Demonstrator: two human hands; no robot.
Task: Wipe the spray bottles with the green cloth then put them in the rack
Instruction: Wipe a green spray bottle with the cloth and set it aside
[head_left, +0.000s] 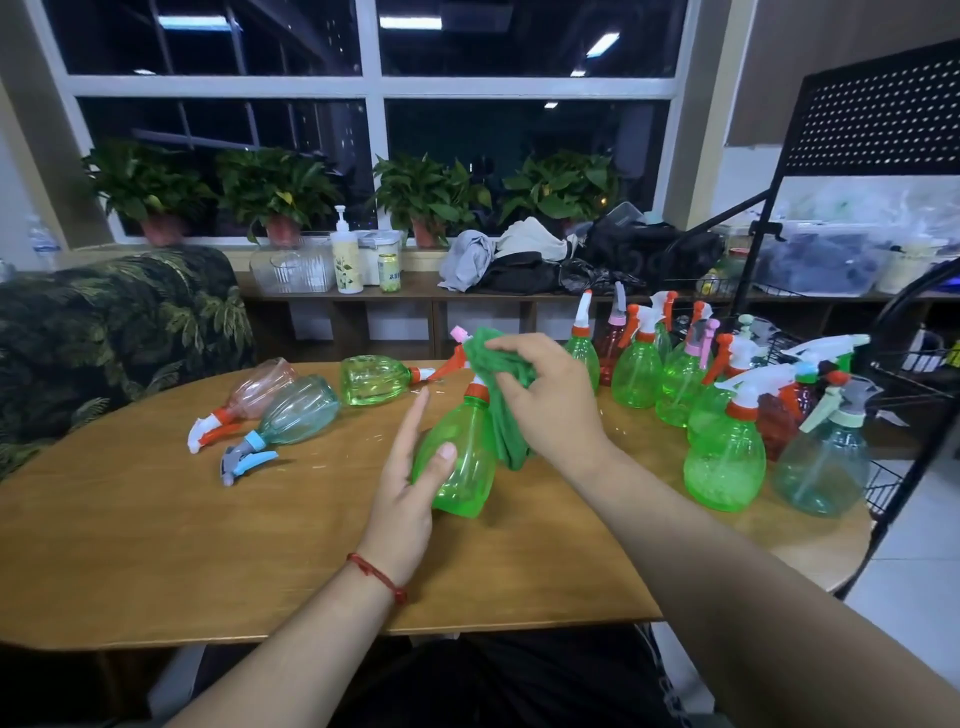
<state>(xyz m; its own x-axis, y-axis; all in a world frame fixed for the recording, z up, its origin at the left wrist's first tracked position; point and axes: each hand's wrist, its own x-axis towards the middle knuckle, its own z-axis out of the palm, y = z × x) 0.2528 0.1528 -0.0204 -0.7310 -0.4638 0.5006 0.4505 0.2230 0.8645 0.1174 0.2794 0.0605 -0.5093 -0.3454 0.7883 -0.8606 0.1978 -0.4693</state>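
head view shows the green bottle (462, 467) held above the middle of the tabletop (208, 545), a little toward its right edge, and not resting on the wood as far as i can judge. the left hand (408, 493) grips the body of this bottle from the left side: the thumb lies across the front of the plastic, one finger stands straight up beside it, and the other fingers are hidden behind it. the right hand (545, 400) is closed around the green cloth (511, 431), which is bunched over the neck and the trigger part; a loose end of the cloth hangs down along the right side of the bottle.

the long axis of the bottle goes from the base, which is low and points to the near edge, up to the spray head, which points to the far edge and leans a little right. so the cloth must travel along this line, from the head down to the base.

the rack (914, 384) stands past the right edge of the tabletop, behind the standing bottles (724, 457). the right hand is nearer to it, but it is the left hand that carries the bottle, so i think a change of hand or a long reach over those bottles is needed. the lying bottles (298, 410) wait near the far left edge.
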